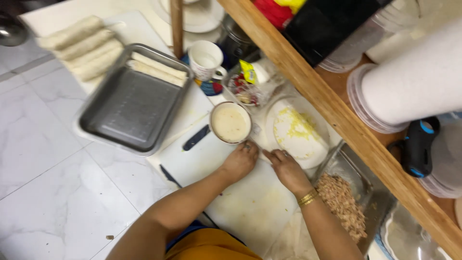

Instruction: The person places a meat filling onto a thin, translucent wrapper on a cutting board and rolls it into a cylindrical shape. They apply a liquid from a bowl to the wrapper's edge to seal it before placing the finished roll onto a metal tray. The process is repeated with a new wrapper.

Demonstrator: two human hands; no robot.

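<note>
My left hand (239, 161) and my right hand (287, 168) rest close together on a white cutting board (250, 202), fingers curled down onto something pale and thin between them that I cannot make out. A small pan of creamy white paste (230, 123) with a dark handle sits just beyond my left hand. Past my right hand lies a white plate (299, 132) with yellowish crumbs. A metal tray of brown minced filling (342, 202) sits to the right of my right wrist, which wears gold bangles.
A metal baking tray (130, 103) holding two pale rolls stands at the left, with several more rolls (84, 45) on a board behind it. A white mug (206, 58), a packet-filled container (248, 84), a wooden shelf beam (337, 110) and a paper roll (414, 82) crowd the right.
</note>
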